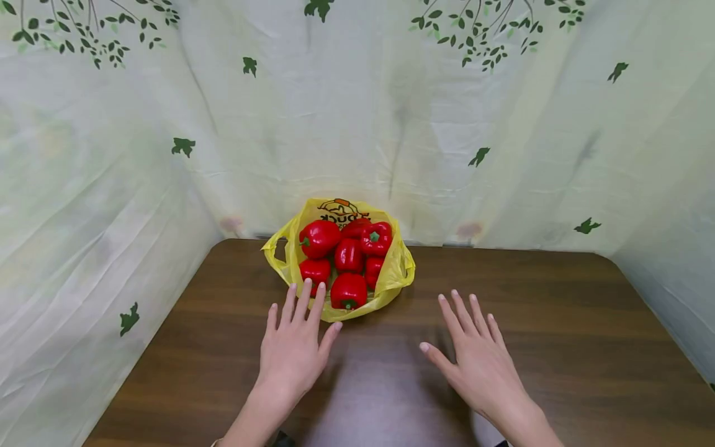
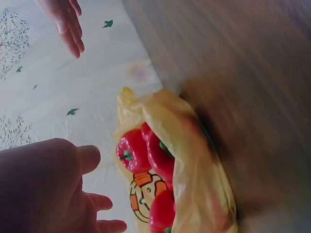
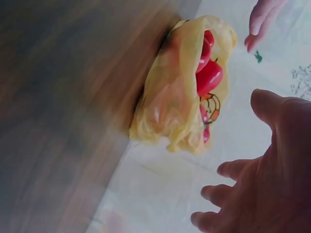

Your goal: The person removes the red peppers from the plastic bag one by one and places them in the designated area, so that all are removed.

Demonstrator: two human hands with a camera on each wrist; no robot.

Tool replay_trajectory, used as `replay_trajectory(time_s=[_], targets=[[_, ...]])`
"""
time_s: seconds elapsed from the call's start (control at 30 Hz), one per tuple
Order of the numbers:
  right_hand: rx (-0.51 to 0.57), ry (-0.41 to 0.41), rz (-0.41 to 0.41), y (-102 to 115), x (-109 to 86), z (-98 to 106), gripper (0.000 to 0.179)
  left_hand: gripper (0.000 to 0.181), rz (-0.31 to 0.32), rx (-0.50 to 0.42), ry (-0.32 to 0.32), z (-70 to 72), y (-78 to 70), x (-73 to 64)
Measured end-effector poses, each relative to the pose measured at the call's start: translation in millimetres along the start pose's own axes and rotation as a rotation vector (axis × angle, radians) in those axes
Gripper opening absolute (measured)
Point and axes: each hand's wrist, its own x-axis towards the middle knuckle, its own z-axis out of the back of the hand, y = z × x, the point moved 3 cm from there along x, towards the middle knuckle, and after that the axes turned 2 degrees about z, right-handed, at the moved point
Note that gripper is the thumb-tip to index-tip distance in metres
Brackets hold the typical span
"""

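Note:
A yellow plastic bag (image 1: 399,267) stands with its mouth wide apart near the back of the table, and several shiny red bell peppers (image 1: 349,255) with green stems lie inside it. My left hand (image 1: 293,351) is held over the table in front of the bag, fingers spread and straight; in the head view its fingertips overlap the bag's near edge. To the right of the bag, my right hand (image 1: 480,366) hovers with spread fingers and holds nothing. Both wrist views show the bag (image 2: 194,179) from the side, with peppers (image 3: 209,78) at its opening.
The brown wooden table (image 1: 558,323) reaches back to a pale cloth curtain (image 1: 357,124) printed with green leaves. More curtain hangs along the left and right sides. One bag handle loop (image 1: 274,251) sticks out on the left.

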Motion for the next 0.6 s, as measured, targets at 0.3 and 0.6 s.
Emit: replay_trajectory(time_s=[0.3,0.6], targets=[[0.009,-0.016,0.052,18,27.3,-4,0.086,0.073,0.003,0.006,-0.012,11.0,18.0,16.3],[0.022,-0.051,0.133,34,51.6,-11,0.08,0.071,0.018,-0.011,-0.074,24.4,43.4,36.3]])
